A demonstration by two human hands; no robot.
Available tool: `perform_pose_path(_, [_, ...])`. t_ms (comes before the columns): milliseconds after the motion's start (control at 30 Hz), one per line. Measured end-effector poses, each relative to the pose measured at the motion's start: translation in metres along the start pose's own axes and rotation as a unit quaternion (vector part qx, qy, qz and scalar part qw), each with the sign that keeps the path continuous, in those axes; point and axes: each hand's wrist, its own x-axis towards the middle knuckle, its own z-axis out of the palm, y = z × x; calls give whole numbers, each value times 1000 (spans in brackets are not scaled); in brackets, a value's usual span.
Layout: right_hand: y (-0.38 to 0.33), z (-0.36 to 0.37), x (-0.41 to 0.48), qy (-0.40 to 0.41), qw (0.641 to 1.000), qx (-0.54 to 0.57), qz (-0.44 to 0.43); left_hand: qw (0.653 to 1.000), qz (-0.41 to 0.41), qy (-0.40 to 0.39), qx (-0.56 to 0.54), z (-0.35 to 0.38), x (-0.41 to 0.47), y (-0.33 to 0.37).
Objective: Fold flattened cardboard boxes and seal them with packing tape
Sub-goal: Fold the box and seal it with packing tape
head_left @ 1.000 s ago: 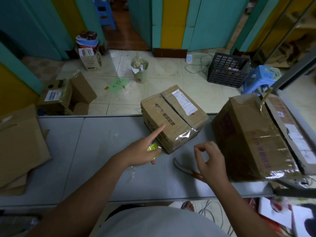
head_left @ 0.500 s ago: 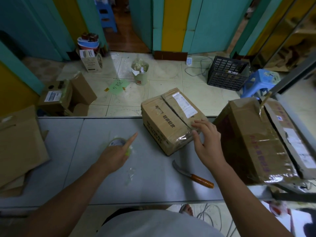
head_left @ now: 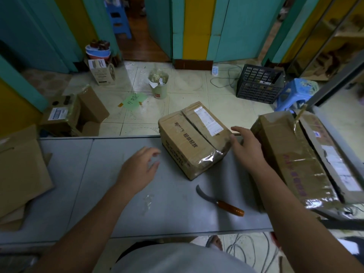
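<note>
**A:** Head view: where is the small box [head_left: 189, 142]?

**B:** On the tabletop [head_left: 118, 196], at its far edge and turned at an angle. Its flaps are closed, and clear tape [head_left: 211, 159] shines over the near corner.

**A:** And the hands?

**B:** The right hand [head_left: 247, 149] is between the small box and the big box [head_left: 295, 164], with its fingers [head_left: 237, 129] stretched out straight along the small box's right side. They seem to touch it, though the contact is hard to see. They grip nothing.

**A:** The left hand?

**B:** The left hand [head_left: 137, 171] hovers over the tabletop just left of the small box. It is blurred, with loose, spread fingers [head_left: 152, 154] that hold nothing.

**A:** Anything else on the tabletop?

**B:** A knife [head_left: 220, 200] with a curved blade and a wooden handle lies near the front edge, between the arms. The big box stands at the right end, taped along its top. Flat cardboard [head_left: 19, 174] is piled at the left end.
</note>
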Motion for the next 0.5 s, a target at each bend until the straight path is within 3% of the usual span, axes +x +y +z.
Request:
perform_pose_path(100, [-2,-1,13,-38,994,96,34,992,66,-35,-101,10,19,44])
perform_pose_path(267, [0,0,14,-46,990,129,24,961,1,-84,-263,23,21,65])
perform_pose_path(500, [0,1,10,-41,990,135,21,977,67,-95,-180,23,30,56])
